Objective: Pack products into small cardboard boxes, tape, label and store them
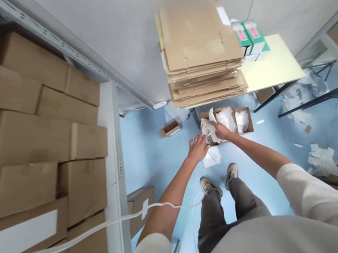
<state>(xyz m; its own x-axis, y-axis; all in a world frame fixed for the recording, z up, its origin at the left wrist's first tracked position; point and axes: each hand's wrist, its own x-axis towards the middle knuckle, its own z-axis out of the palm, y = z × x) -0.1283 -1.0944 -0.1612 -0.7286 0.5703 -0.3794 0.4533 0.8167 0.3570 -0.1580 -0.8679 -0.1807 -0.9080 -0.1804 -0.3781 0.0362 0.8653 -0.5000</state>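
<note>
My right hand (221, 130) is closed on a piece of white paper (211, 115) above the open cardboard cartons on the floor. My left hand (197, 148) has its fingers stretched out at the near left edge of the left carton; whether it touches the carton or its contents I cannot tell. Crumpled white sheets (226, 118) fill the middle carton, and a white bundle (242, 120) lies in the right carton (251, 127). Below the cartons, a flat white sheet (211, 157) rests on the blue floor.
Flattened cardboard (201, 38) is stacked on a pale table (271, 67), beside green-and-white boxes (253, 35). A small open box (170, 128) stands on the floor. Shelved cartons (23, 134) fill the left side. A white cable (120, 219) crosses my left arm. Paper scraps (321, 158) lie at right.
</note>
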